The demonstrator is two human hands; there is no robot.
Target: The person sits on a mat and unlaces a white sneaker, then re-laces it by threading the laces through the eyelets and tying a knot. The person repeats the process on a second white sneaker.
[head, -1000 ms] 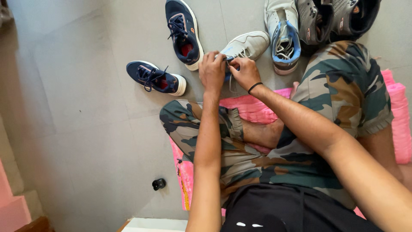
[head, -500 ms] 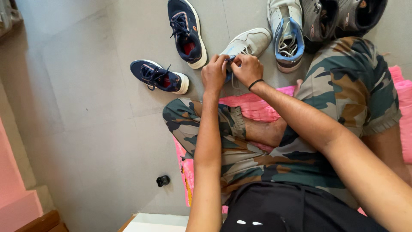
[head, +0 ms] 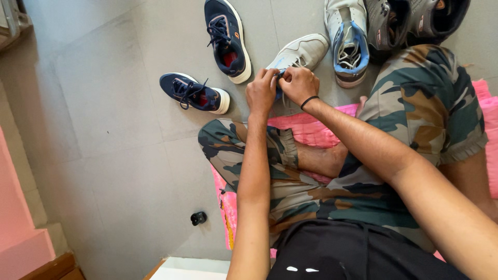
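On the grey floor ahead of my crossed legs, both hands sit slightly lower in view than a moment ago. Two navy shoes [head: 194,93] lie left. My left hand [head: 261,92] and right hand [head: 299,84] pinch the laces of the pale grey sneaker [head: 301,52], its toe pointing up-right. A grey-blue shoe [head: 347,39] stands just right.

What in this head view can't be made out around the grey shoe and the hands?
- Laces of the grey shoe: covered by the left hand and right hand.
- Dark shoes, top right: cut off by the upper edge.
- Small black object on the floor: too small to identify.
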